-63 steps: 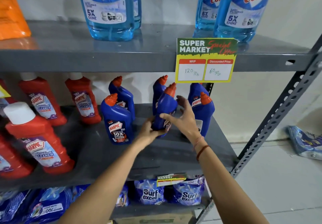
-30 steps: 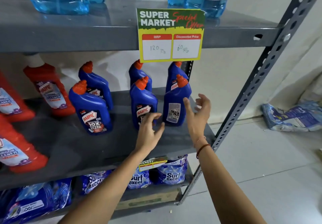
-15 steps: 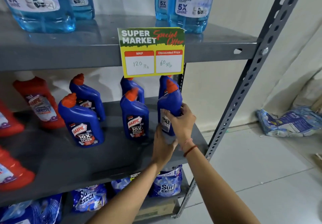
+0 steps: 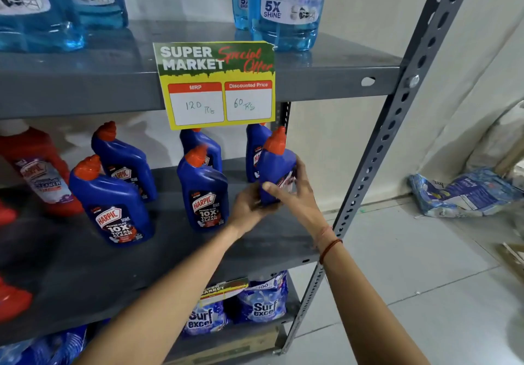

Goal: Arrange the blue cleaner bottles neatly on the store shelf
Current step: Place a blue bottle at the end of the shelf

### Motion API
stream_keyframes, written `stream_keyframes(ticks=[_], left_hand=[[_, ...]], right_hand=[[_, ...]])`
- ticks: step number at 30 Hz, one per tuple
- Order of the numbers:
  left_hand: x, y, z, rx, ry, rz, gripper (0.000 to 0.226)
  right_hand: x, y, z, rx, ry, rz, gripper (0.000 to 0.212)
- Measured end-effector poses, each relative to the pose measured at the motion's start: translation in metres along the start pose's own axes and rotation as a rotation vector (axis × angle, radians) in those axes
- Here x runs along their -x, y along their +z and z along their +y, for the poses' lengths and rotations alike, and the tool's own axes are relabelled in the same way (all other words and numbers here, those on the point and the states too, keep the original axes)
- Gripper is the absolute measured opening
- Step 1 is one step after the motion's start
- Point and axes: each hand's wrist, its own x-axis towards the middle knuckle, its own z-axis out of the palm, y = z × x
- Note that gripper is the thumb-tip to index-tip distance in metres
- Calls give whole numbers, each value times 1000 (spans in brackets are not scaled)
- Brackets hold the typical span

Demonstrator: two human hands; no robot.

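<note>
Several blue cleaner bottles with orange caps stand in two rows on the grey middle shelf (image 4: 269, 237). The front right bottle (image 4: 276, 163) is tilted and held at its base by both hands: my left hand (image 4: 249, 205) cups its lower left side, and my right hand (image 4: 295, 194) wraps its front and right side. Behind it stands another blue bottle (image 4: 253, 149). The front middle bottle (image 4: 205, 191) and front left bottle (image 4: 113, 205) stand upright with labels facing me, and two more bottles (image 4: 124, 160) (image 4: 201, 143) stand behind them.
Red cleaner bottles (image 4: 37, 171) fill the shelf's left part. A yellow price sign (image 4: 218, 86) hangs from the upper shelf, which carries pale blue bottles (image 4: 286, 7). The slotted shelf post (image 4: 377, 149) rises just right of my hands. Detergent packs (image 4: 261, 299) lie below, and more packs (image 4: 459, 191) on the floor.
Both hands let go of the front middle bottle, reached right and closed on the front right bottle. Since half a second ago that bottle has turned and tilted in my hands.
</note>
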Motion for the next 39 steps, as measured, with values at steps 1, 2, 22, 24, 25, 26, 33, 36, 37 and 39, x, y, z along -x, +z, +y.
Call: stream_keyframes(ticks=[1, 2, 22, 24, 25, 26, 33, 36, 37, 39], left_hand=[[-1, 0, -2, 16, -14, -17, 39], [-1, 1, -1, 39, -21, -44, 39], [-2, 19, -52, -292, -214, 87, 40], [0, 22, -53, -346, -238, 132, 45], [1, 22, -55, -375, -242, 139, 47], [4, 23, -55, -393, -245, 138, 46], [27, 32, -43, -462, -254, 134, 48], [39, 35, -39, -455, -220, 116, 41], [44, 35, -38, -455, -201, 114, 38], [54, 36, -37, -458, -173, 114, 36]], right_hand=[[-3, -1, 5, -43, 11, 14, 83], [-5, -1, 12, -63, 26, 48, 81], [0, 4, 98, -151, 303, 159, 47], [2, 3, 100, -125, 316, 149, 45], [3, 2, 100, -112, 315, 146, 44], [4, 2, 101, -101, 313, 144, 44], [32, -5, 97, -83, 276, 147, 40], [47, -5, 95, -78, 275, 168, 43], [51, -5, 93, -86, 272, 182, 42], [61, -6, 90, -94, 255, 208, 39]])
